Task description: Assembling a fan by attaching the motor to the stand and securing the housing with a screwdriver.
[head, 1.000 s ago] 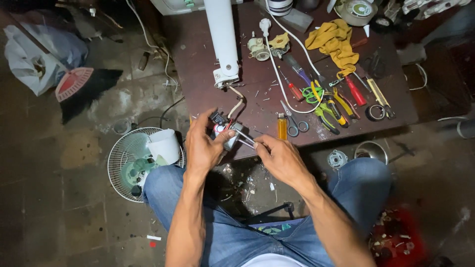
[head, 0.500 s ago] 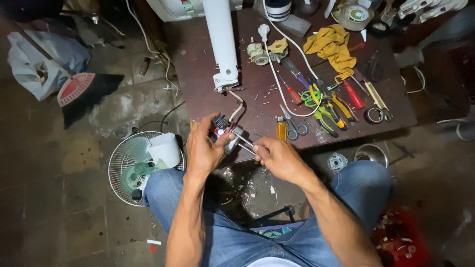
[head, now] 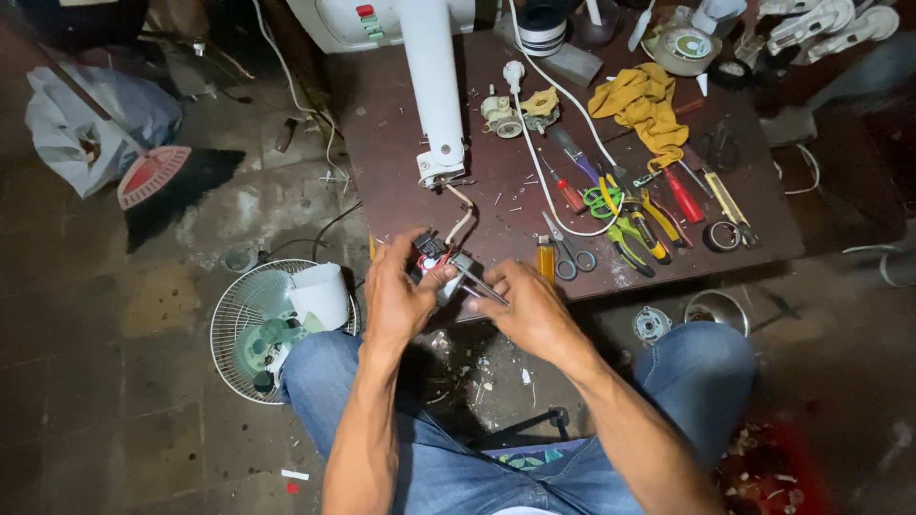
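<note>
Head view, looking down past both forearms to a low brown table (head: 401, 143) and a dark, stained floor. The small wired part (head: 441, 262) held at the table's near edge is largely covered by fingers; its make cannot be told, only a black and red body with a pale grey block beside it. A thin cable runs from it up to the foot of the white column (head: 434, 86), whose top is cut off by the upper frame edge.

The left hand (head: 399, 298) is closed around the wired part from the left, thumb over its top. The right hand (head: 530, 310) pinches a slim metal tool (head: 480, 283) between thumb and fingers; the tool's tip meets the part between the two hands. The kind of tool is too small to tell.

On the table beyond: scissors (head: 565, 250), an orange lighter (head: 545, 259), yellow-and-green handled pliers (head: 630, 224), a red-handled screwdriver (head: 679, 194), a yellow cloth (head: 647, 105) and a roll of black tape (head: 542, 21). A white panel with red and green buttons (head: 366, 21) lies at the far left corner, partly cropped.

On the floor to the left: a round wire fan guard (head: 240, 329) with a white cup-shaped piece (head: 318, 294) on it, and a red broom head (head: 151, 175) beside a grey plastic bag (head: 95, 119).
</note>
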